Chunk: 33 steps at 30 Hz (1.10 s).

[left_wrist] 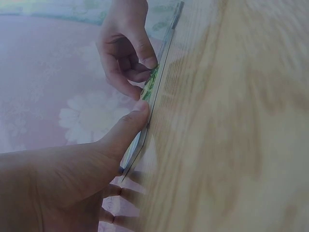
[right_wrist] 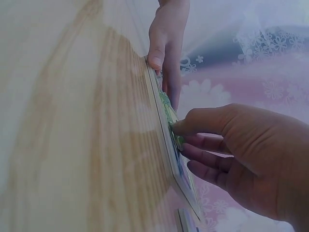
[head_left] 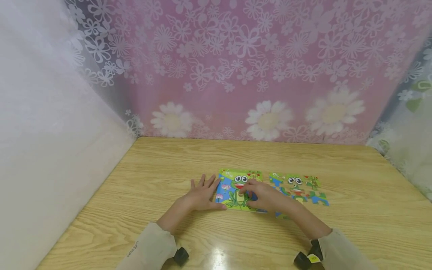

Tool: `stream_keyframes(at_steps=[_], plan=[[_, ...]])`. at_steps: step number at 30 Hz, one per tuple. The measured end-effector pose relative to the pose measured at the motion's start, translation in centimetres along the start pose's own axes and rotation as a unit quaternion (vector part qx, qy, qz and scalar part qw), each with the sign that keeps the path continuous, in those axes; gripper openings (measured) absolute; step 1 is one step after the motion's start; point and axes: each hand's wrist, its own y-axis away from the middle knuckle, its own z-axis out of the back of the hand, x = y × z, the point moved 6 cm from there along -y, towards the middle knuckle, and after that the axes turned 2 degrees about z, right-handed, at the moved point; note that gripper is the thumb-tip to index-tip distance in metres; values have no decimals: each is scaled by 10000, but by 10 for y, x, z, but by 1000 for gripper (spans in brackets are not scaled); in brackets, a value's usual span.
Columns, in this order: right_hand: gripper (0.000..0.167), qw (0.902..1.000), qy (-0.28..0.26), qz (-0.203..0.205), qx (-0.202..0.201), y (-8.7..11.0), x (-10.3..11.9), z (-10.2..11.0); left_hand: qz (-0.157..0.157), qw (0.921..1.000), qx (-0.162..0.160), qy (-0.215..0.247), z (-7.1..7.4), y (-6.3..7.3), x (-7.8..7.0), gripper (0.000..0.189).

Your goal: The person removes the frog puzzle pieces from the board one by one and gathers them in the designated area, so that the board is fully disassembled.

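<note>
A flat frog picture board [head_left: 227, 195] lies on the table in front of the person. The left hand [head_left: 201, 195] rests at its left edge, fingers spread and straight, with the thumb on the board's near left corner. Over the board's right half, the right hand [head_left: 266, 197] pinches a green and yellow puzzle piece [right_wrist: 180, 141] between thumb and fingers. This piece [left_wrist: 150, 84] stands slightly tilted against the board in the left wrist view. The right hand hides part of the frog's body and the board's right side.
Right of the board lie several loose frog puzzle pieces [head_left: 318, 198], spread with gaps; the right forearm covers some of them. The wooden table [head_left: 162, 165] ends at a pink flowered curtain [head_left: 216, 90] behind and a white sheet [head_left: 60, 123] on the left.
</note>
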Motion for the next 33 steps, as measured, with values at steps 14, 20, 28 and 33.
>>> stream_keyframes(at_steps=[14, 20, 28, 33], plan=[[30, 9997, -252, -66, 18, 0, -7, -2, 43, 10000, 24, 38, 0, 1, -1, 96], [30, 9992, -409, 4, -44, -1, -7, -1, 86, 10000, 34, 37, 0, 0, 0, 96], [29, 9979, -577, 100, -266, 0, -9, 3, 59, 10000, 17, 45, 1, 2, -1, 96], [29, 9961, -703, 309, -433, 2, -9, 9, 38, 10000, 17, 37, 3, 4, -4, 95]])
